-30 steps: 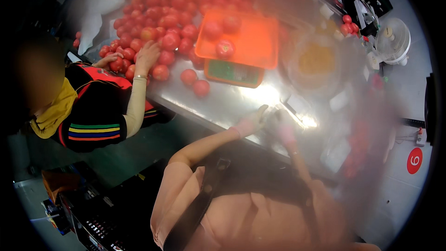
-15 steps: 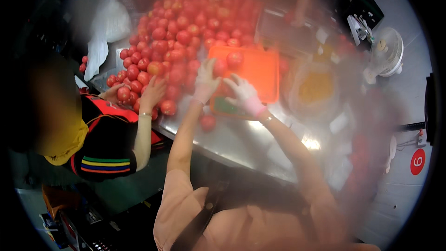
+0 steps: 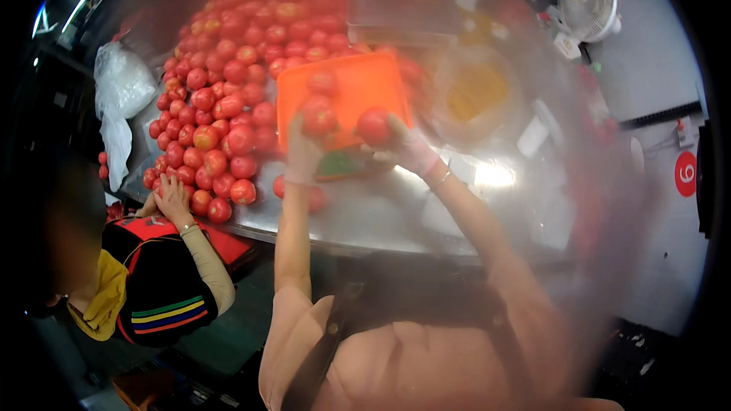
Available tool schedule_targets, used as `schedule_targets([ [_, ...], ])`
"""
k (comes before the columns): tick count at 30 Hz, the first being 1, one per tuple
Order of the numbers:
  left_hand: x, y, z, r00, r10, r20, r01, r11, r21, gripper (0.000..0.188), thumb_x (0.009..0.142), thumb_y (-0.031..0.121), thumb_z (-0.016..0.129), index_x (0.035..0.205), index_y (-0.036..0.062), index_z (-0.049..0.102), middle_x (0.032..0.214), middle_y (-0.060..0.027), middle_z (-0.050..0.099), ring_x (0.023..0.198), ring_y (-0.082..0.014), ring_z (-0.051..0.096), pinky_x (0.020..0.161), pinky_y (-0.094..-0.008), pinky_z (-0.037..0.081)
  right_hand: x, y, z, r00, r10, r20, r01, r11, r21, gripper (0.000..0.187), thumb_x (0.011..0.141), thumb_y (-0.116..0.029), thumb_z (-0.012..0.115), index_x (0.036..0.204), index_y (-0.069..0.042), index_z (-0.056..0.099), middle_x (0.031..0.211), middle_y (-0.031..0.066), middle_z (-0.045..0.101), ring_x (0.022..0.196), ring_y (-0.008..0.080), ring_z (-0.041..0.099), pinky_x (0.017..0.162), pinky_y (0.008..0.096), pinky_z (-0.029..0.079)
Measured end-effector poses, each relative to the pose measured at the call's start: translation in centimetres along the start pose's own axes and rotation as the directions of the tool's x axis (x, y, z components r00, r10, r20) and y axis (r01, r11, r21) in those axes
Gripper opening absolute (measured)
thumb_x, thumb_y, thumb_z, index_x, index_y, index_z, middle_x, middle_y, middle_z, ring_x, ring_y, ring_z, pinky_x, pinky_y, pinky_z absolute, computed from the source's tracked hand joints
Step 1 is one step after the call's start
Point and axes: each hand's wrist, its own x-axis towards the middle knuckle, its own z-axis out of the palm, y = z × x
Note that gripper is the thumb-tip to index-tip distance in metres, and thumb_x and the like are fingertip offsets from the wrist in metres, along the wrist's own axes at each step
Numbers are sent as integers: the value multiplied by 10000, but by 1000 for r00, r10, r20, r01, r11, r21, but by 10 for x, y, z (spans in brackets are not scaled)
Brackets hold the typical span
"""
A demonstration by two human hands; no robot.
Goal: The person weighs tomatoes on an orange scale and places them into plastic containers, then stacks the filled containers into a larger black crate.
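Observation:
An orange tray (image 3: 381, 80) lies on the metal table, with one tomato (image 3: 321, 82) inside it. Over the tray's near left part, my gloved left hand (image 3: 304, 158) is closed on a second tomato (image 3: 318, 116); haze blurs its fingers. My gloved right hand (image 3: 413, 151) grips another tomato (image 3: 374, 126) above the near right part of the tray. Something green (image 3: 339, 163) shows at the tray's near edge, between my hands. Beside my left wrist, loose tomatoes (image 3: 279, 186) rest on the table.
A big heap of tomatoes (image 3: 228, 68) covers the table's left and far side. A co-worker's hand (image 3: 173, 199) touches its near left edge. Right of the tray stand a clear bag with yellowish contents (image 3: 476, 95) and a clear bin (image 3: 403, 15). A white fan (image 3: 588, 1) is farther right.
My right hand, open and without a tomato before, now grips one. My left hand still has a tomato. The whole view has shifted, and the co-worker's hands have come closer together.

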Motion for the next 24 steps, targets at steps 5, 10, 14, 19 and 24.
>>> schedule_targets([
  [5,-59,-26,60,912,-313,265,384,878,-284,807,819,664,464,1248,-18,429,1115,-205,572,771,-255,626,571,-277,555,-82,10,-18,995,-98,8,99,985,-141,717,816,-500,637,1311,-45,388,1145,172,560,894,288,640,704,358,581],
  [10,-73,-101,25,850,-124,512,12,976,217,721,772,461,691,1268,15,420,1068,-150,576,837,-206,616,700,-299,532,-184,11,11,943,-249,-223,-18,629,-777,597,754,-263,701,1238,-43,428,1043,125,560,889,212,611,749,352,536],
  [14,-112,-140,53,771,-289,567,-269,658,703,703,690,153,767,1294,78,414,1143,-92,522,1039,-214,552,883,-348,467,-240,39,-56,822,-548,-154,-76,162,-984,575,702,-235,711,1189,-36,479,1028,137,583,867,269,633,776,378,514],
  [19,-136,-168,66,529,-371,763,-835,-69,545,643,633,227,750,1209,122,486,1159,-115,548,1019,-267,581,983,-566,311,-264,53,-54,817,-561,-133,-330,-266,-906,559,675,-334,727,1132,-86,522,1034,160,600,909,342,613,776,406,500],
  [24,-141,-186,61,477,-465,746,-870,-130,475,608,653,293,721,1194,135,492,1121,-79,562,984,-247,594,989,-641,227,-268,68,-74,856,-513,-60,-326,-447,-833,543,689,-330,717,1141,-101,523,1033,138,586,873,322,620,748,407,502],
])
